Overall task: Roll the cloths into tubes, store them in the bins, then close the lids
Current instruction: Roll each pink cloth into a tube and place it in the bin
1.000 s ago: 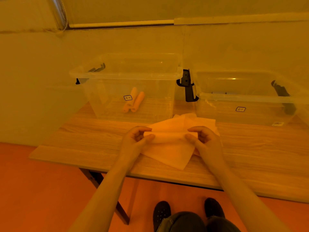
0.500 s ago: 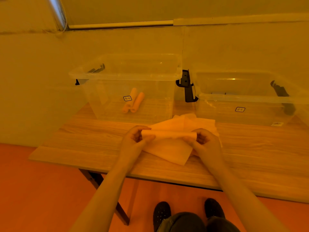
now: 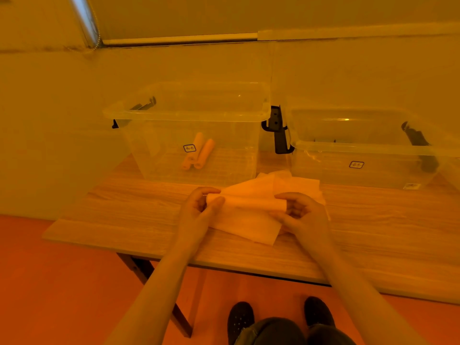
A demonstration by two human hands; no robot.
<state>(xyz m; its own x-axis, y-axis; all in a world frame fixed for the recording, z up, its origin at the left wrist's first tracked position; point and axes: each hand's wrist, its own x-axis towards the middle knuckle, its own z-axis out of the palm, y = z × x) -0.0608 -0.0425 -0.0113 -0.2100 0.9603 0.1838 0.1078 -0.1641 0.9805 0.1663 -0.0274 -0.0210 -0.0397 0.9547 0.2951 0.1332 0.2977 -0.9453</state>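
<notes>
Orange cloth [image 3: 245, 215] lies between the hands, its rolled part running crosswise from the left hand [image 3: 199, 210] to the right hand [image 3: 302, 215], each pinching one end with curled fingers (equally near). Its loose sheet trails toward the person, so I judge further rolling must turn across that axis. Beyond the left hand, the left bin [image 3: 189, 115] holds two rolled tubes [image 3: 199, 154].

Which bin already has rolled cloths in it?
The left bin: two rolled cloths lie on its floor. The right bin shows none.
</notes>
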